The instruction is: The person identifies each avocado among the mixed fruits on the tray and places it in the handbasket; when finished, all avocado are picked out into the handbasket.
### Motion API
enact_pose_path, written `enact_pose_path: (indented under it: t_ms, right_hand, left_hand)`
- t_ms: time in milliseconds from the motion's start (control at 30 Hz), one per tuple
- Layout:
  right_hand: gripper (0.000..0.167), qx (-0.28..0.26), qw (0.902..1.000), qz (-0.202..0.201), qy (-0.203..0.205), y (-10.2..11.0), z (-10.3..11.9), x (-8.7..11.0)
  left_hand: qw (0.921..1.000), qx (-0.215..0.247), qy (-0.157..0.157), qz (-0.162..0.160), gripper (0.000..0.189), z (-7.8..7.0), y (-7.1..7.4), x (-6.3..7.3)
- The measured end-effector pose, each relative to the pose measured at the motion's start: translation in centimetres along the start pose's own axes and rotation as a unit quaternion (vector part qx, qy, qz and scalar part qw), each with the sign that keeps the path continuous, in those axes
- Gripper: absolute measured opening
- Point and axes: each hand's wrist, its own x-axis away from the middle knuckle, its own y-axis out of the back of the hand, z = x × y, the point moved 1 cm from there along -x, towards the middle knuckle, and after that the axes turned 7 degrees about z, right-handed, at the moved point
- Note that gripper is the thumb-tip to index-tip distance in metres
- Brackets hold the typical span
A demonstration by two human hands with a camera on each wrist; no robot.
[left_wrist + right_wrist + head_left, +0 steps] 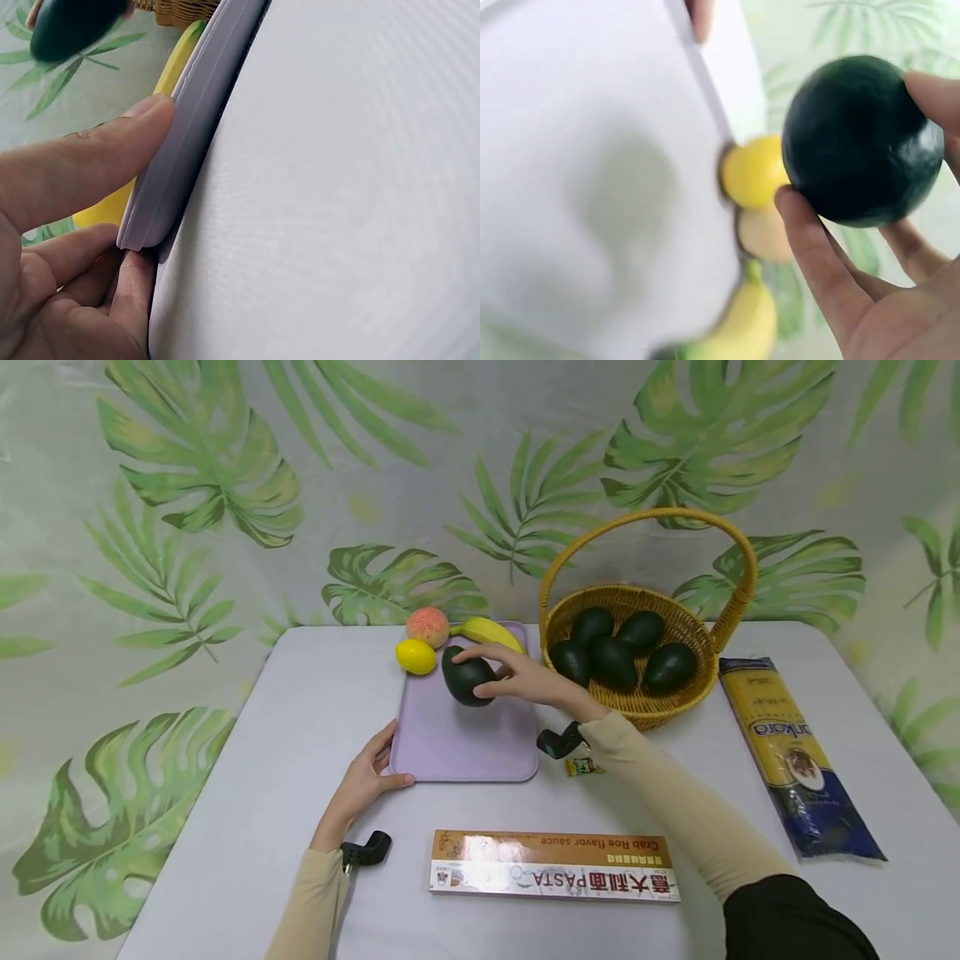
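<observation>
My right hand (pixel 517 675) grips a dark green avocado (pixel 467 678) above a light purple tray (pixel 465 743). In the right wrist view, thumb and fingers close round the avocado (pixel 862 142), and its shadow falls on the tray. At the tray's near left corner, my left hand (pixel 372 770) holds the rim, its thumb (pixel 112 154) along one side and its fingers at the other. Along the tray's far side lie a yellow lemon (pixel 416 657), a pinkish peach (pixel 427 627) and a banana (pixel 489 632).
To the tray's right stands a wicker basket (pixel 652 714) with a tall handle and several avocados (pixel 670 668). A blue and yellow pasta bag (pixel 802 768) lies at the right, a pasta box (pixel 555 867) in front. A small green packet (pixel 582 767) sits under the right forearm.
</observation>
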Motion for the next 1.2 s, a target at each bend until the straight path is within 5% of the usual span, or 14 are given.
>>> enact_pose_path:
  t_ms: [333, 600, 900, 1200]
  right_hand:
    - [0.053, -0.009, 0.9931, -0.062, -0.099, 6.4, -0.5, 10.8]
    - [0.054, -0.013, 0.9806, -0.129, -0.147, 9.9, -2.8, 16.6]
    - [0.056, 0.002, 0.9751, -0.118, -0.188, 10.8, -3.8, 18.4]
    - [0.050, 0.058, 0.9825, -0.040, -0.172, 10.4, -4.2, 17.9]
  left_hand:
    - [1.0000, 0.002, -0.004, 0.002, 0.097, 0.0, 0.1, 0.3]
    - [0.9999, 0.014, -0.008, 0.002, 0.097, -0.1, 0.1, 0.6]
    - [1.0000, -0.003, -0.002, -0.002, 0.099, 0.3, 0.2, 0.5]
    - [0.9999, -0.010, 0.006, 0.003, 0.099, 0.2, 0.1, 0.3]
